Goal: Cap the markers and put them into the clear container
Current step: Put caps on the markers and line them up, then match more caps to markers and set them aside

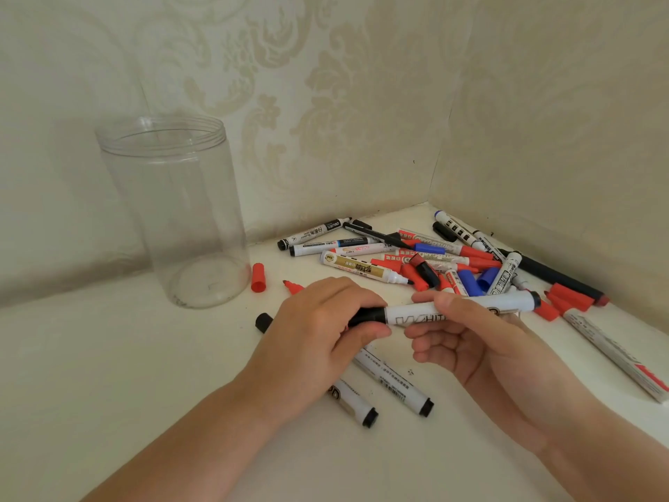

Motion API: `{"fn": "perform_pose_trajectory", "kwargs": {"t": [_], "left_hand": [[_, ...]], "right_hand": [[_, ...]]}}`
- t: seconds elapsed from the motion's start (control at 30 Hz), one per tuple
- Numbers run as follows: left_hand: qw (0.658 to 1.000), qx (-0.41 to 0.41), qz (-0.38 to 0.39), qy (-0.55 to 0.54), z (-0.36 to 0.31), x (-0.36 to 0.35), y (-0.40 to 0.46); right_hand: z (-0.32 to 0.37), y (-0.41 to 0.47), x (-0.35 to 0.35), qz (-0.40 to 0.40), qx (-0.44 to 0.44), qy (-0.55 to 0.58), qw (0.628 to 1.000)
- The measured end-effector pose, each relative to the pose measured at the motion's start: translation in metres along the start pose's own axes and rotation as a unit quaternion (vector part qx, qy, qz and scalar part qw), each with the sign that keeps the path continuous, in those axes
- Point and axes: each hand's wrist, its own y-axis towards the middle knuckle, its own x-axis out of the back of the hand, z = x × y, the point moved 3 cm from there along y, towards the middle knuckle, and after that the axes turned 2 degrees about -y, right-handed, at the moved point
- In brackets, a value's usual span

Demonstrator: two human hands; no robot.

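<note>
Fingers of the left hand are curled round the black cap of a white marker, whose barrel is pinched by the right hand just beside it. Capping appears to be the step in hand; whether the cap is fully seated cannot be told. A firm push is judged to be called for next, then a carry to the clear container, which stands upright and unfilled at the left, while a pile of markers is left in the corner.

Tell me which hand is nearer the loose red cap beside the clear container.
Left. The left hand, gripping the black cap end of a whiteboard marker, sits just right of the red cap. The right hand holds the marker's barrel farther right.
</note>
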Motion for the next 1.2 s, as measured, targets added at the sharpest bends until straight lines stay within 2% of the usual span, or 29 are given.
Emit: {"fn": "perform_pose_trajectory", "kwargs": {"t": [0.1,0.17,0.27,0.4,0.5,0.6,0.7,0.83,0.97,1.1,1.2], "left_hand": [[1.0,0.006,0.019,-0.004,0.004,-0.002,0.0],[0.998,0.041,0.021,-0.04,0.005,-0.004,0.002],[0.989,0.105,-0.017,-0.101,0.011,-0.002,0.006],[0.985,0.165,-0.043,-0.04,0.03,0.007,0.004],[0.973,0.219,-0.074,0.005,0.044,0.015,0.001],[0.962,0.264,-0.04,0.058,0.051,0.013,-0.002],[0.948,0.302,0.008,0.095,0.053,0.008,-0.005],[0.939,0.33,0.013,0.091,0.051,0.006,-0.004],[0.941,0.326,0.013,0.092,0.051,-0.001,-0.004],[0.951,0.284,0.016,0.121,0.046,-0.006,-0.005],[0.955,0.262,0.021,0.14,0.04,-0.009,-0.004]], "right_hand": [[-0.002,0.0,-0.001,-0.012,0.008,-0.027,1.0],[-0.001,0.001,-0.001,-0.034,0.016,-0.067,0.997],[0.012,0.002,0.004,-0.07,0.076,-0.106,0.989],[0.026,0.0,0.022,-0.078,0.118,-0.13,0.981],[0.029,-0.001,0.029,-0.07,0.131,-0.234,0.961],[0.028,-0.006,0.018,-0.039,0.128,-0.3,0.944],[0.021,-0.009,0.007,-0.013,0.153,-0.402,0.903],[0.01,-0.009,-0.002,0.055,0.195,-0.504,0.84],[-0.016,-0.004,-0.012,0.132,0.231,-0.634,0.726],[-0.026,-0.002,-0.015,0.152,0.251,-0.63,0.719],[-0.026,0.001,-0.018,0.157,0.252,-0.651,0.699]]}}
